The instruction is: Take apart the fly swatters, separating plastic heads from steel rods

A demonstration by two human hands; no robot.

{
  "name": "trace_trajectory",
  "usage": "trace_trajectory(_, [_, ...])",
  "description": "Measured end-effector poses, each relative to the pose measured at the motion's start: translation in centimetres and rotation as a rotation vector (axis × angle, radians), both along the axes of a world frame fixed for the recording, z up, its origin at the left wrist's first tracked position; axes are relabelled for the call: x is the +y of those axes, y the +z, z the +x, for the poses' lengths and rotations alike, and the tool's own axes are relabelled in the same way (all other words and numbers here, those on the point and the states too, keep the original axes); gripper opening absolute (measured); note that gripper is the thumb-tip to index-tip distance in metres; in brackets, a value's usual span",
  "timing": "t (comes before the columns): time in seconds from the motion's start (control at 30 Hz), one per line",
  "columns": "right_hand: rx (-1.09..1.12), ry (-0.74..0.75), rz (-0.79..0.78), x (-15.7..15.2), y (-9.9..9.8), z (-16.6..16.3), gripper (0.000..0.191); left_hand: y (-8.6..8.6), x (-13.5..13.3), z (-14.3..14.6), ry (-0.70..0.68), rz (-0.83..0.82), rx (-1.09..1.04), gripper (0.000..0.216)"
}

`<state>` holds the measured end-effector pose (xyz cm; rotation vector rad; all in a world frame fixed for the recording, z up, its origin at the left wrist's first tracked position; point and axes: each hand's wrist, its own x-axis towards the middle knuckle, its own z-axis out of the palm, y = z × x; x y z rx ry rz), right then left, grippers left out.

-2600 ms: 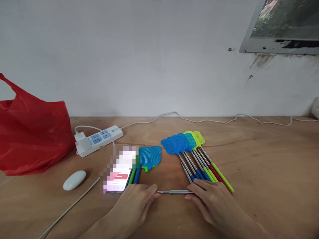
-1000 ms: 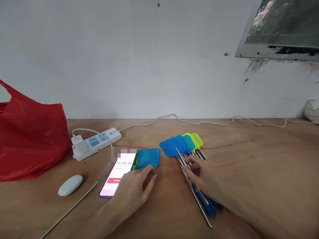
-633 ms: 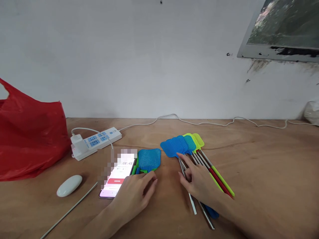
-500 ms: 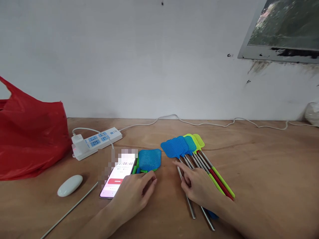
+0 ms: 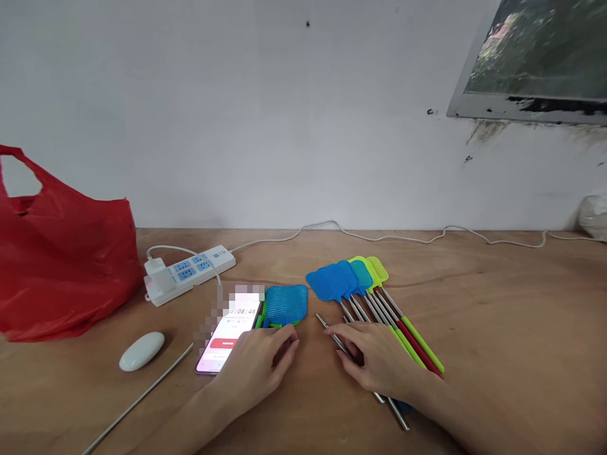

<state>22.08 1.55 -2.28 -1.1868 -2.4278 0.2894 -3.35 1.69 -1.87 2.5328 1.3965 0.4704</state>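
My left hand (image 5: 258, 360) rests on the wooden table with loosely bent fingers, thumb a little apart and nothing visible in it. It covers a corner of the lit phone (image 5: 232, 328). Just beyond its fingertips lie stacked blue and green fly swatter heads (image 5: 286, 303). My right hand (image 5: 374, 354) has its thumb and forefinger closed about a thin metal rod (image 5: 338, 342), which slants across the table. Under and behind that hand lies a fan of fly swatters (image 5: 327, 282) with blue, teal and yellow-green heads, metal shafts and coloured grips, partly hidden by it.
On the left stand a red plastic bag (image 5: 71, 253) and a white power strip (image 5: 190, 275) with a plugged-in charger. A white oval object (image 5: 141, 351), like a mouse, lies nearer, beside a pale cable (image 5: 142, 398). Another cable (image 5: 389, 237) runs along the wall.
My right forefinger, stretched out before, has bent down onto the metal rod. The rod's upper end has swung left and its lower end right. My left hand stays in place.
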Motion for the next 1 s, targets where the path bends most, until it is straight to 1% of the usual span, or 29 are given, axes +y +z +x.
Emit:
trace_trajectory(0.13, [0.035,0.021,-0.018,0.4,-0.6,0.6,0.048,-0.6,0.3,-0.2,-0.014,0.021,-0.027,0.026])
trace_trajectory(0.27, [0.033,0.004,-0.033,0.7,-0.5,1.3,0.048,-0.9,0.5,-0.4,-0.032,0.027,-0.036,0.027])
trace_trajectory(0.43, [0.025,0.0,-0.062,0.9,0.1,1.5,0.042,-0.7,0.5,-0.5,-0.036,0.032,-0.027,0.028])
trace_trajectory(0.6, [-0.009,-0.013,-0.042,0.9,0.5,1.4,0.028,-0.3,0.4,-0.4,-0.045,0.018,-0.018,0.027])
trace_trajectory(0.77, [-0.022,-0.053,-0.021,1.1,0.3,1.4,0.015,0.0,0.4,-0.3,-0.049,0.007,-0.003,0.026])
trace_trajectory(0.87, [-0.013,-0.086,-0.02,1.3,0.1,1.4,0.016,-0.1,0.4,-0.3,-0.052,0.013,-0.002,0.027])
trace_trajectory(1.0, [-0.024,-0.111,-0.018,1.4,-0.1,1.5,0.025,0.1,0.4,-0.3,-0.056,0.009,0.005,0.026])
